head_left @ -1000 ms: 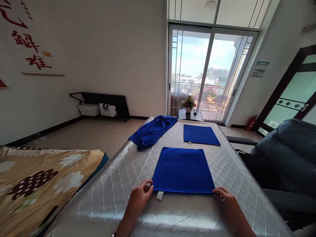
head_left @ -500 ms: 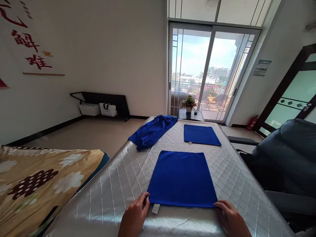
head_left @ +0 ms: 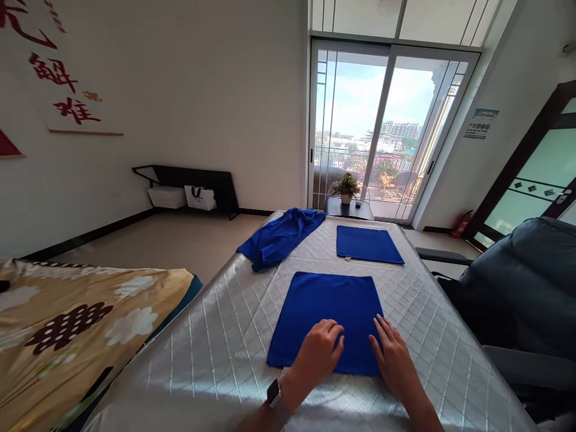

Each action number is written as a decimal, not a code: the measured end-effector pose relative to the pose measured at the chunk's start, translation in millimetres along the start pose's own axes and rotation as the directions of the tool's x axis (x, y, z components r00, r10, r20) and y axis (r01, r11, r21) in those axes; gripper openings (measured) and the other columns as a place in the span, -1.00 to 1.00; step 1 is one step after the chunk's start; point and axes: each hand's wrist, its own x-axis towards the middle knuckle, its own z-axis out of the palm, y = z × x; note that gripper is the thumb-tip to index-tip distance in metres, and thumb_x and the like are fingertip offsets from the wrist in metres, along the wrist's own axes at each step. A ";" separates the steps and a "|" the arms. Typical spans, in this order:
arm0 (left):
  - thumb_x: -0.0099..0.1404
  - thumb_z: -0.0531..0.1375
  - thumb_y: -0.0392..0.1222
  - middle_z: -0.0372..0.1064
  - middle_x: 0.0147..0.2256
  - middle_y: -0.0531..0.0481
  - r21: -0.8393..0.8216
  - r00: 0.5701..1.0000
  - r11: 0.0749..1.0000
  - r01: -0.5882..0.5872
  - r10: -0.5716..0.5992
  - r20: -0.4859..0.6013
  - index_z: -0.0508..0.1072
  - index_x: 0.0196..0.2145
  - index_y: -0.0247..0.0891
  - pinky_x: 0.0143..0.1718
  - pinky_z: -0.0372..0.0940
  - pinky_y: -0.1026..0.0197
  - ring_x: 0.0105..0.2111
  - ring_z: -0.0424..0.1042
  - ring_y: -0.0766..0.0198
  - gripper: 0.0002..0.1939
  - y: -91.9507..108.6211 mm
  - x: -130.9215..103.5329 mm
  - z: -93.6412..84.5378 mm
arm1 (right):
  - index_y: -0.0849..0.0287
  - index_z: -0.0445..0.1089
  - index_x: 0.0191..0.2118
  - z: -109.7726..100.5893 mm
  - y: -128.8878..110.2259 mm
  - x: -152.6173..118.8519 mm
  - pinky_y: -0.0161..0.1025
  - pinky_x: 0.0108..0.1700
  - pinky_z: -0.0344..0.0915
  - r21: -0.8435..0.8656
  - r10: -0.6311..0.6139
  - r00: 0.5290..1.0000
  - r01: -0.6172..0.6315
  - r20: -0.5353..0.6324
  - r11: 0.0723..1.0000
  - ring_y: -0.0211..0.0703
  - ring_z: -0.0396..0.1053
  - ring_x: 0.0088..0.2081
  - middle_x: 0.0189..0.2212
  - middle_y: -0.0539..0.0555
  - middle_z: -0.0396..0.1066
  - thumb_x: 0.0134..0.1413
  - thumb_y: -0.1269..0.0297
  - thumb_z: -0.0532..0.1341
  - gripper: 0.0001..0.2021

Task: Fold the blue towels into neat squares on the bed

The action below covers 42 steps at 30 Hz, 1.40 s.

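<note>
A flat blue square cloth [head_left: 310, 306] lies on the silver quilted table cover [head_left: 216, 348] in front of me. My left hand [head_left: 318, 349], a watch [head_left: 273, 393] on its wrist, is over the cloth's lower middle; its fingers are loosely curled, thumb apart, with nothing seen in them. Stretched out along the right edge of the cloth is my right hand [head_left: 392, 354], its fingers flat and apart. A second blue square cloth [head_left: 369, 244] is laid flat farther back, a small white tag at its near edge. Left of it sits a crumpled blue cloth [head_left: 281, 237].
To the left is a flowered beige cover [head_left: 135, 294]. A dark padded chair [head_left: 522, 288] stands close on the right. Beyond the table's far end, a potted plant [head_left: 346, 187] rests on a small black table [head_left: 348, 210] before the sliding glass door [head_left: 346, 108].
My hands have let go of the near cloth's two front corners. The left moved right and up over the cloth; the right moved up to its right edge.
</note>
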 end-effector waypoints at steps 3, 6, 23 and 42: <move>0.50 0.01 -0.01 0.31 0.26 -0.16 0.006 0.983 0.986 -0.169 0.168 0.075 0.35 0.25 -0.22 0.28 0.18 -0.03 0.28 0.25 0.06 -0.53 21.3 21.5 38.6 | 0.28 0.12 0.39 21.7 -1.8 -1.7 0.10 0.41 -0.07 -0.083 0.024 0.993 -0.015 0.111 0.996 0.06 -0.11 0.43 0.42 0.20 -0.01 0.38 0.03 -0.15 -0.37; 0.53 -0.10 0.09 0.10 0.37 -0.10 0.033 0.964 0.972 -0.231 0.224 0.146 0.15 0.38 -0.19 0.36 0.03 -0.08 0.38 0.04 0.08 -0.42 20.6 21.9 60.2 | 0.32 0.07 0.41 30.4 -0.7 -7.0 0.09 0.43 -0.15 -0.141 0.042 0.984 -0.017 0.173 0.990 0.02 -0.18 0.45 0.43 0.21 -0.09 0.37 0.13 -0.16 -0.39; 0.47 -0.14 0.30 -0.06 0.41 -0.20 0.298 0.926 0.881 0.368 -0.375 -0.036 -0.05 0.43 -0.28 0.37 0.02 -0.11 0.40 -0.03 0.01 -0.21 -99.8 -85.9 6.7 | 0.48 -0.05 0.42 28.3 -6.5 -10.7 0.02 0.45 -0.17 -0.140 0.083 0.988 -0.065 0.129 0.988 -0.01 -0.22 0.45 0.44 0.27 -0.16 0.38 -0.03 -0.24 -0.26; 0.53 -0.18 0.16 0.08 0.37 -0.21 0.150 0.989 0.980 -0.132 0.119 0.093 0.15 0.38 -0.33 0.38 0.02 -0.02 0.39 0.03 0.10 -0.33 -7.7 55.4 57.2 | 0.47 -0.09 0.43 16.7 -4.7 78.7 -0.06 0.43 -0.20 -0.280 0.120 0.964 -0.050 0.236 0.959 -0.01 -0.24 0.46 0.45 0.27 -0.20 0.41 0.15 -0.19 -0.36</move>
